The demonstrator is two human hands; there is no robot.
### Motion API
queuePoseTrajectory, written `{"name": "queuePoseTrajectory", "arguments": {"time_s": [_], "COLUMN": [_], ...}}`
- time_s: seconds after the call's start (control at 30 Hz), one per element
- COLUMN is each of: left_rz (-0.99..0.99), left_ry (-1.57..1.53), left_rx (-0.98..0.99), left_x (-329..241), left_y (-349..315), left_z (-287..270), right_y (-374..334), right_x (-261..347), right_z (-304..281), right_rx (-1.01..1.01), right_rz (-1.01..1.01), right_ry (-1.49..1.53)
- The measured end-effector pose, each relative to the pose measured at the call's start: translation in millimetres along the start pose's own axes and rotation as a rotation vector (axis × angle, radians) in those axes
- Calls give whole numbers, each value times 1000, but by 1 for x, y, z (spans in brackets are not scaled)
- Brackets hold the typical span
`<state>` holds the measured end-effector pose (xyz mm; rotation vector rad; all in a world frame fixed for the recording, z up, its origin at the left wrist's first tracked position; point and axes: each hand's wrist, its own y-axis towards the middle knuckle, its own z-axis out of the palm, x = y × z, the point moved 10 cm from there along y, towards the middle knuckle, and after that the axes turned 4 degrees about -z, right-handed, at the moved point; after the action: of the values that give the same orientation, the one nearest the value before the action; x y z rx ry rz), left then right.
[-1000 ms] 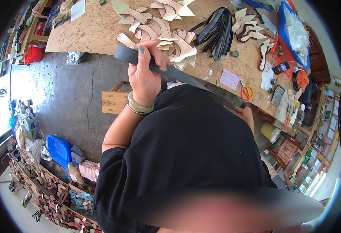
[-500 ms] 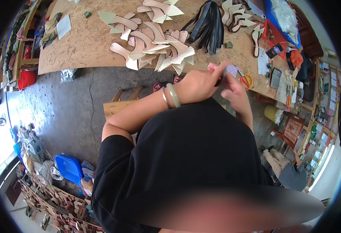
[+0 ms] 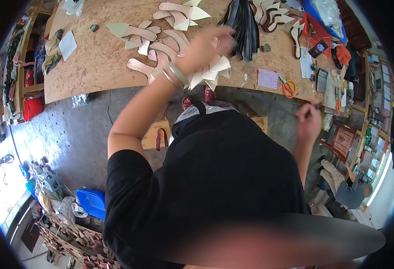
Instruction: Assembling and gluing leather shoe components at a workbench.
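Over the pile of beige insole pieces (image 3: 141,66) with pale pointed flaps, my left hand (image 3: 208,47) is stretched out, close to a bundle of black straps (image 3: 244,33). Its fingers are smeared by motion, so any grip is hidden. My right hand (image 3: 309,123) is off the bench's front edge at the right. Its fingers are pinched round something small and dark, with a faint blurred dark streak beside it. Orange-handled scissors (image 3: 288,87) and a pale purple paper slip (image 3: 268,79) lie on the bench near that hand.
The wooden bench (image 3: 89,67) spans the far side. On its right are a calculator (image 3: 322,80), a phone (image 3: 318,49) and a blue tray (image 3: 313,8). A red bucket (image 3: 32,109) and a blue basin (image 3: 91,202) stand left. A person (image 3: 347,188) is at far right.
My hands were together above the bench's front edge. They have parted: the left has reached out over the insole pieces, the right has drawn back to the right.
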<state>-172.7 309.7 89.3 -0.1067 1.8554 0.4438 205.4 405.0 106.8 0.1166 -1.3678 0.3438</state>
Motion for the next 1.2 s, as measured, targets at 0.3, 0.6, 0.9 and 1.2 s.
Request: {"name": "queuePoseTrajectory", "arguments": {"time_s": [0.3,0.6,0.9,1.2], "left_rz": [-851,-837,-872,-1261], "left_ry": [457,533,374,488], "left_rx": [-392,-142,-41,19], "left_x": [330,467,463,403], "left_y": [73,105,149,119], "left_z": [-222,-220,-184,-191], "right_y": [-63,-240,-334,-316], "right_x": [-31,-72,-82,-99], "right_z": [-200,-326,-318,-326], "right_rx": [-284,-715,-946,-880], "right_rz": [282,704,934,917], "right_ry": [-969,-1027,-834,-808]}}
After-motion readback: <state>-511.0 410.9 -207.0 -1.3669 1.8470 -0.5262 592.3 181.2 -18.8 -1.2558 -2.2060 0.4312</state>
